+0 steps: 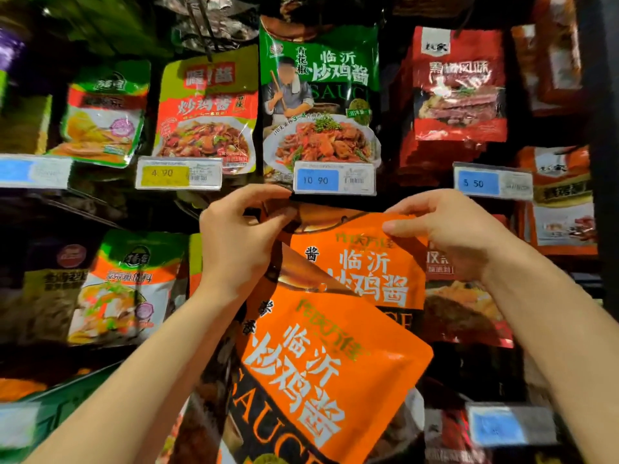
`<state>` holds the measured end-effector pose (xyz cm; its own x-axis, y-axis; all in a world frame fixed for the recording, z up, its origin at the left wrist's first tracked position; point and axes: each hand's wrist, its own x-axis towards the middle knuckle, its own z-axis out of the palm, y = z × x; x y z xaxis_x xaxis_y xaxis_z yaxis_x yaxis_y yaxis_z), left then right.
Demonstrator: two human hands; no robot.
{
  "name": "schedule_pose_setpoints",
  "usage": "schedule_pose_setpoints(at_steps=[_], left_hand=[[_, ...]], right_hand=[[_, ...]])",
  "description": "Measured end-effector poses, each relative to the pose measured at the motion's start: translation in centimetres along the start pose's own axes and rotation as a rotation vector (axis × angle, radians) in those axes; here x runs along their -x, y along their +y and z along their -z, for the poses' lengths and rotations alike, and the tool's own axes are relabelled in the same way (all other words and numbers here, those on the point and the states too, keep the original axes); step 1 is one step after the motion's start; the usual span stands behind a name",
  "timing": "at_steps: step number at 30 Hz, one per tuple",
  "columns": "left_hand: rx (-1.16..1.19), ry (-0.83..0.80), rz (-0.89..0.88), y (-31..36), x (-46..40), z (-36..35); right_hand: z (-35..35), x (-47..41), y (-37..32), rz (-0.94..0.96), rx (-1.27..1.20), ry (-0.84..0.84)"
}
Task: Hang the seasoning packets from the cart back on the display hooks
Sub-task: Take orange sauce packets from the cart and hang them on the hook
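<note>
The head view looks at a shop display wall hung with sauce and seasoning packets. Both of the person's bare arms reach up into the middle of it.

The left hand is raised just under the blue price tag reading 10 90, its fingers and thumb curled and pinching the top left edge of an orange packet. The right hand pinches the same packet at its top right corner, thumb in front and fingers curled behind. This packet is held upright against the display, its top edge just below the price tag; whether it is already on a hook cannot be told.

A second orange packet of the same kind lies in front of and below the first, tilted to the right and overlapping its lower left part. What holds it cannot be seen.

Above the hands hangs a green packet with a dish pictured on it. To its left is a red and green packet over a yellow price tag reading 4 90. To the right hangs a stack of red packets, with another blue price tag reading 5 50 beneath. More green and orange packets hang at lower left.
</note>
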<state>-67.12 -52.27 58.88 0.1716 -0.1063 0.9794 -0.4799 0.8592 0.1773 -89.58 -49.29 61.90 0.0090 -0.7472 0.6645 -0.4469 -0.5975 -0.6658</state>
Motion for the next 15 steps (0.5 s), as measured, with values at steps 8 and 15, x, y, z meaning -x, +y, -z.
schedule_pose_setpoints(at_steps=[8, 15], left_hand=[[0.098, 0.029, -0.075, 2.2, 0.7, 1.5], [0.159, 0.055, -0.117, 3.2, 1.5, 2.4]], right_hand=[[1.1, 1.9, -1.3, 0.013, -0.11, -0.143], [0.7, 3.7, -1.0, 0.125, -0.046, -0.007]])
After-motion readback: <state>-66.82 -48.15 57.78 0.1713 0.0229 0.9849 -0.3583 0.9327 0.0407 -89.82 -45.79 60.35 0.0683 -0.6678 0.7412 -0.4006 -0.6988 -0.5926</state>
